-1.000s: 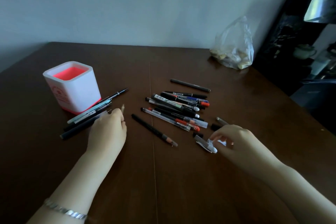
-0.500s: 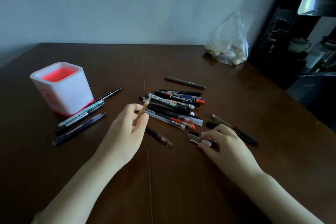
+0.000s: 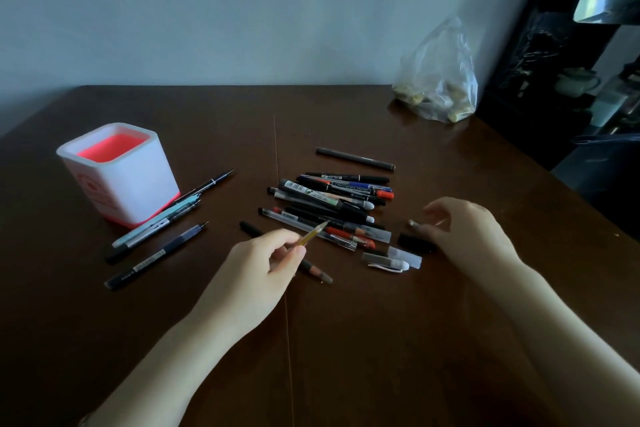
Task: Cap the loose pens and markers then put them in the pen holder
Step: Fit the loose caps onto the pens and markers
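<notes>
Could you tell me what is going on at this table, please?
A person is sorting loose pens. The left hand holds a yellow pen over the pile. The right hand reaches among loose caps, holding nothing that shows. The holder looks empty; more pens lie beside it.

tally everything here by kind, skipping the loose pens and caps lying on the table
pen holder: 1
plastic bag: 1
hands: 2, left hand and right hand
yellow pencil, pinched in the left fingers: 1
total: 5
</notes>
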A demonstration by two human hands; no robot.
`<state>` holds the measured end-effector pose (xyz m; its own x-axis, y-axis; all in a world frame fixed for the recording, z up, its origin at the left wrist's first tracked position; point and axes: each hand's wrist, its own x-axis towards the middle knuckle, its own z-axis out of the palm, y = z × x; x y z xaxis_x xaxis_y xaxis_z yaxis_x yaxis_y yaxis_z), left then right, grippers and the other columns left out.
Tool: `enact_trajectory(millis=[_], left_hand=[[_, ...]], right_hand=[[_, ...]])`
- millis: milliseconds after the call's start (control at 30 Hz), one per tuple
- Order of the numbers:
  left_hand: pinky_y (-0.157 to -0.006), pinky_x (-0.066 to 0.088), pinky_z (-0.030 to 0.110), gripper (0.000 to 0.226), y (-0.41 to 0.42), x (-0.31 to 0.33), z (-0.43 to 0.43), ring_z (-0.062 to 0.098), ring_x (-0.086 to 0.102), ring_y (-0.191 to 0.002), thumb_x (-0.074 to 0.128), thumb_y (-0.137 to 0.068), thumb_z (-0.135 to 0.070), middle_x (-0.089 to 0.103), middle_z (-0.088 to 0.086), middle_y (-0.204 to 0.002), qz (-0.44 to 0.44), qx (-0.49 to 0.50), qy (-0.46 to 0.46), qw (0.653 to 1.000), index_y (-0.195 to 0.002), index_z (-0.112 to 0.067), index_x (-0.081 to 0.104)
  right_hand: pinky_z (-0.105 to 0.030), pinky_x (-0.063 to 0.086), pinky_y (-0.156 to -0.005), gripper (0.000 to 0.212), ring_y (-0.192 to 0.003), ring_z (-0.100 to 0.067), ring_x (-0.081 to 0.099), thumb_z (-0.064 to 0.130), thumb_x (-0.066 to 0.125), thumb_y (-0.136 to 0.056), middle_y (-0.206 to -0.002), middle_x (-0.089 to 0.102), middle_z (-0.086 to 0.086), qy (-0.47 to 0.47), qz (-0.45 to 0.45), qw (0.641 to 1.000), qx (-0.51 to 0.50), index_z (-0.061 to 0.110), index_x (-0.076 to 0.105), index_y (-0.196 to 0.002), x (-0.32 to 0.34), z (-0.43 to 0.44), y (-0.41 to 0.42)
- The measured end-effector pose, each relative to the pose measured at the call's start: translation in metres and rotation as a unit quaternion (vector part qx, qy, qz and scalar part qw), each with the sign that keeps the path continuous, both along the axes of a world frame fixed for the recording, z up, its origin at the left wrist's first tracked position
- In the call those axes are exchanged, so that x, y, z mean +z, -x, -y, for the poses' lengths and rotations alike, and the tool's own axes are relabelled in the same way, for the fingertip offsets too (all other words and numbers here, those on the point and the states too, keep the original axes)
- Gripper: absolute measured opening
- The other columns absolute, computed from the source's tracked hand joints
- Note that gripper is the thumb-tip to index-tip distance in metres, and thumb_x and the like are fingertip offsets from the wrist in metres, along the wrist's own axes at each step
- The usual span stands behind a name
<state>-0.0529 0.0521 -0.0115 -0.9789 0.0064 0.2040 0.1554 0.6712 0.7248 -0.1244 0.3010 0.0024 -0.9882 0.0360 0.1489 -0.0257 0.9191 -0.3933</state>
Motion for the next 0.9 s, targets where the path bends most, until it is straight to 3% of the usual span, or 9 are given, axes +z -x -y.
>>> enact_trajectory(millis=[100, 200, 267, 333, 400, 500, 633, 767, 900], left_hand=[[-0.060, 0.045, 0.006, 0.018, 0.001, -0.001, 0.001, 0.005, 0.060, -0.074, 0.051, -0.090, -0.028, 0.063, -0.007, -0.077, -0.004, 0.009, -0.007, 1.000, -0.100, -0.020, 0.065], [-0.060, 0.044, 0.004, 0.018, 0.002, -0.001, 0.002, 0.003, 0.060, -0.077, 0.052, -0.090, -0.028, 0.064, -0.011, -0.079, 0.002, 0.017, -0.021, 1.000, -0.099, -0.021, 0.065], [-0.061, 0.045, 0.005, 0.017, 0.002, -0.001, 0.003, 0.002, 0.060, -0.079, 0.052, -0.090, -0.028, 0.064, -0.012, -0.081, 0.012, 0.018, -0.028, 0.999, -0.100, -0.023, 0.065], [-0.062, 0.044, 0.004, 0.015, 0.002, -0.002, 0.002, 0.002, 0.061, -0.077, 0.053, -0.090, -0.026, 0.064, -0.011, -0.080, 0.018, 0.013, -0.039, 0.999, -0.098, -0.023, 0.065], [-0.062, 0.044, 0.004, 0.014, 0.002, -0.001, 0.001, 0.002, 0.061, -0.076, 0.054, -0.089, -0.025, 0.064, -0.011, -0.079, 0.022, 0.007, -0.046, 0.999, -0.097, -0.023, 0.066], [-0.061, 0.043, 0.004, 0.013, 0.001, 0.001, 0.001, -0.002, 0.059, -0.075, 0.055, -0.089, -0.025, 0.063, -0.012, -0.078, 0.026, 0.002, -0.054, 0.998, -0.095, -0.025, 0.066], [-0.060, 0.042, 0.004, 0.014, 0.000, 0.002, 0.001, -0.002, 0.059, -0.073, 0.053, -0.090, -0.027, 0.061, -0.014, -0.077, 0.024, -0.003, -0.047, 0.999, -0.096, -0.027, 0.065], [-0.056, 0.040, 0.005, 0.015, -0.001, 0.002, 0.000, -0.009, 0.055, -0.070, 0.053, -0.090, -0.027, 0.059, -0.014, -0.073, 0.013, -0.012, -0.044, 0.999, -0.096, -0.023, 0.066], [-0.058, 0.042, 0.007, 0.014, -0.001, 0.001, -0.001, -0.004, 0.056, -0.075, 0.054, -0.090, -0.026, 0.061, -0.012, -0.074, 0.008, -0.022, -0.044, 0.999, -0.096, -0.024, 0.066]], right_hand=[[-0.034, 0.050, -0.081, 0.032, -0.104, -0.021, 0.056, 0.027, 0.060, -0.085, -0.114, 0.062, -0.002, -0.058, 0.087, 0.994, 0.000, 0.020, 0.058, -0.116, -0.001, 0.001, 0.013], [-0.034, 0.050, -0.081, 0.028, -0.101, -0.023, 0.057, 0.024, 0.052, -0.090, -0.115, 0.061, -0.006, -0.073, 0.050, 0.996, 0.002, 0.016, 0.058, -0.116, -0.001, 0.007, 0.017], [-0.028, 0.047, -0.076, 0.031, -0.093, -0.019, 0.057, 0.020, 0.048, -0.092, -0.112, 0.060, -0.007, 0.023, -0.026, 0.999, 0.020, 0.014, 0.053, -0.122, 0.001, 0.015, 0.014], [-0.018, 0.047, -0.063, 0.033, -0.076, -0.009, 0.058, 0.014, 0.048, -0.092, -0.095, 0.061, -0.003, 0.202, -0.039, 0.976, 0.067, 0.019, 0.051, -0.124, 0.009, 0.033, 0.006], [-0.013, 0.051, -0.061, 0.029, -0.067, -0.003, 0.063, 0.010, 0.051, -0.090, -0.080, 0.065, -0.001, 0.377, -0.005, 0.918, 0.121, 0.024, 0.054, -0.115, 0.015, 0.055, -0.005], [-0.020, 0.056, -0.073, 0.027, -0.077, -0.008, 0.068, 0.010, 0.054, -0.089, -0.082, 0.068, -0.005, 0.525, 0.019, 0.843, 0.118, 0.030, 0.057, -0.107, 0.007, 0.078, -0.017], [-0.034, 0.055, -0.079, 0.026, -0.083, -0.019, 0.069, 0.011, 0.055, -0.087, -0.084, 0.070, -0.006, 0.582, 0.011, 0.808, 0.090, 0.034, 0.059, -0.099, -0.003, 0.084, -0.027], [-0.025, 0.057, -0.076, 0.026, -0.081, -0.016, 0.070, 0.008, 0.054, -0.087, -0.076, 0.072, -0.003, 0.608, 0.002, 0.790, 0.083, 0.030, 0.058, -0.099, -0.002, 0.081, -0.027], [-0.025, 0.057, -0.076, 0.026, -0.082, -0.015, 0.071, 0.007, 0.055, -0.086, -0.080, 0.071, -0.006, 0.601, 0.017, 0.794, 0.094, 0.031, 0.059, -0.098, -0.004, 0.085, -0.028]])
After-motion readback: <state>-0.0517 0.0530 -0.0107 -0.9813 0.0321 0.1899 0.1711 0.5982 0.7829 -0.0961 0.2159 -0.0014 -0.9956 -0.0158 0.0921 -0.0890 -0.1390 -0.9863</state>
